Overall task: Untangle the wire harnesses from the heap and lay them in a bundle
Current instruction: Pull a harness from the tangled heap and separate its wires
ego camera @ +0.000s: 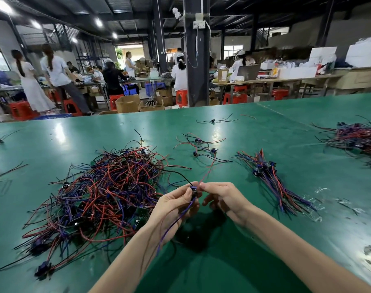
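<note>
Left hand [176,206] and right hand [220,197] pinch one harness [193,190], centre | heap [104,193] at 9 o'clock, bundle [271,180] at 3 | green table [265,240], workshop benches [286,80] at 12 | I see its red wire [209,172] blurred

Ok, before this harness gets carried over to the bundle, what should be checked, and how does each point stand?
1. Left hand grip on the harness's blue connector: ok, the fingertips pinch it.
2. Right hand grip on the red wire: ok, it is pinched at the fingertips.
3. Harness free of the heap: cannot tell. Its black wire runs off toward the heap's edge.
4. Purple wires hanging loose: ok, they trail under the left hand, off the heap.
5. Bundle ready to receive it: ok, it lies on the green table, to the right of the hands.
</note>
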